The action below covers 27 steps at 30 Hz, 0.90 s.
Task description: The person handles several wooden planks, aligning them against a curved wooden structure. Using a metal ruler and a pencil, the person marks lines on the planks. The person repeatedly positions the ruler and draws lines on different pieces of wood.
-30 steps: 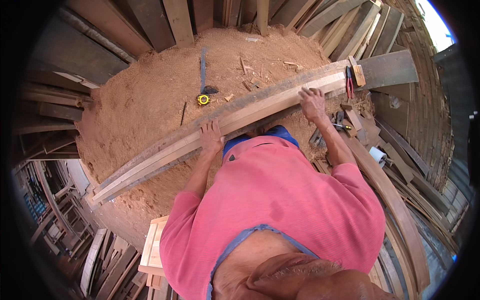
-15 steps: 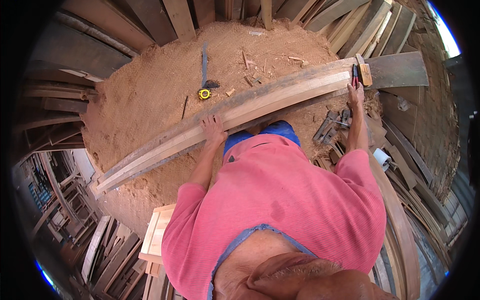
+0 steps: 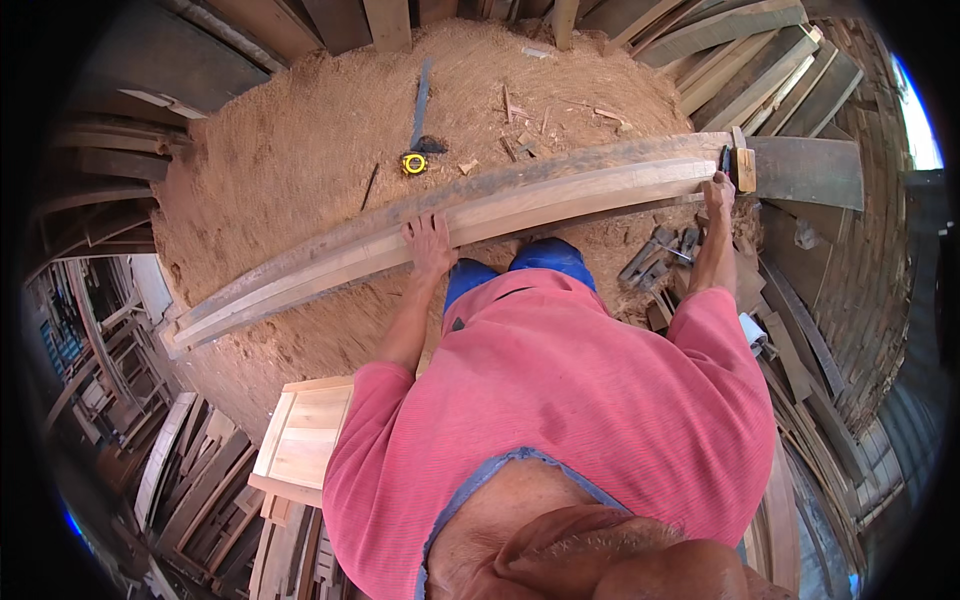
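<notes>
Head view: left hand (image 3: 428, 243) splayed on pale beam (image 3: 560, 207); right hand (image 3: 718, 192) outstretched, clamped on pliers (image 3: 725, 157).

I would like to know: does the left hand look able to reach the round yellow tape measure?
Probably yes: the round yellow tape measure lies beyond the long pale wooden beam under the left hand; nothing visible blocks the way over it, though depth is unclear.
</notes>
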Tool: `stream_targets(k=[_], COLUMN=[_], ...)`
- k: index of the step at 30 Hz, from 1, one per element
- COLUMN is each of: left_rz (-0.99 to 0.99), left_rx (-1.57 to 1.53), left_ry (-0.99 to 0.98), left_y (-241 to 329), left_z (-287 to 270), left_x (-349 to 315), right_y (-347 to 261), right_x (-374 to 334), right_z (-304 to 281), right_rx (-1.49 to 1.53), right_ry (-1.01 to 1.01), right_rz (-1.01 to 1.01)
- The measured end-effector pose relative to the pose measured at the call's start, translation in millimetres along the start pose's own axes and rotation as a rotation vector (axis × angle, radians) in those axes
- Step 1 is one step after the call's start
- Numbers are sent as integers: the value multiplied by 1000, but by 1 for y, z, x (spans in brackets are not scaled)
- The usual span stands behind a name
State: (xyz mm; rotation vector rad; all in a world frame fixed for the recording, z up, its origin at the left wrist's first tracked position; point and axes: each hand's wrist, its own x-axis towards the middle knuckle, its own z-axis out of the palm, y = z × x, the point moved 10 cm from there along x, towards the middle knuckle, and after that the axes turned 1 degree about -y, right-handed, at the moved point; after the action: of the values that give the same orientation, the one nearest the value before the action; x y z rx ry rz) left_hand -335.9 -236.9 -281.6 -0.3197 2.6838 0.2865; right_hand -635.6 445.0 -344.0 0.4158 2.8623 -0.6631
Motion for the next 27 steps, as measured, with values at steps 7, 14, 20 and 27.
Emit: stream_targets(k=[7, 14, 20, 27], left_rz=[-112, -156, -316, -670], left_rx=[21, 22, -347, -746], left_ry=[-23, 190, 389, 48], left_y=[-11, -3, -5, -54], left_z=[8, -7, 6, 168], left_x=[0, -23, -96, -248], right_y=[52, -87, -375, -576], right_x=[32, 40, -139, -428], right_z=[38, 70, 185, 261], right_rx=[278, -679, -598, -550], right_ry=[-235, -245, -447, -518], right_rz=[-33, -215, -675, -1422])
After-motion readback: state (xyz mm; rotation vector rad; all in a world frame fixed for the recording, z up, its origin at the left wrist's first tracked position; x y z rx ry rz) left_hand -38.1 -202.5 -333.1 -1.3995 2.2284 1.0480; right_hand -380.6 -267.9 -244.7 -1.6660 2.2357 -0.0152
